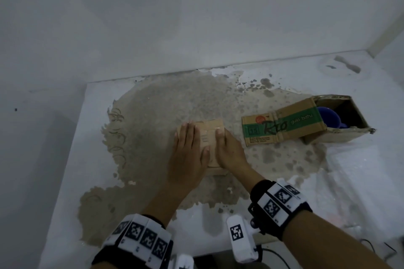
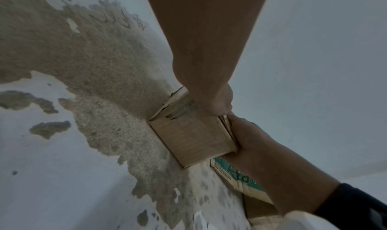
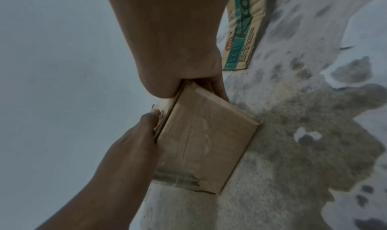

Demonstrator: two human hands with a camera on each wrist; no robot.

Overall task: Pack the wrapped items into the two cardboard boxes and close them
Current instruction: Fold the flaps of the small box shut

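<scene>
A small plain cardboard box (image 1: 211, 135) stands mid-table with its top flaps folded down. My left hand (image 1: 188, 146) lies flat on its top, fingers straight. My right hand (image 1: 229, 150) covers the right part of the top, and its fingers bend down over the box's right side (image 3: 217, 88). The wrist views show the box's bare sides (image 2: 194, 137) (image 3: 205, 142). To the right a second cardboard box (image 1: 341, 129) sits open, its green printed flap (image 1: 284, 125) lying flat toward me. A blue mug (image 1: 330, 118) is inside it. No wrapped item shows outside the boxes.
The white table (image 1: 360, 170) has a large worn tan patch (image 1: 153, 116) under the boxes. A white wall runs along its far edge, and the left edge (image 1: 65, 159) drops away. Dark cables (image 1: 371, 249) hang at the near right corner.
</scene>
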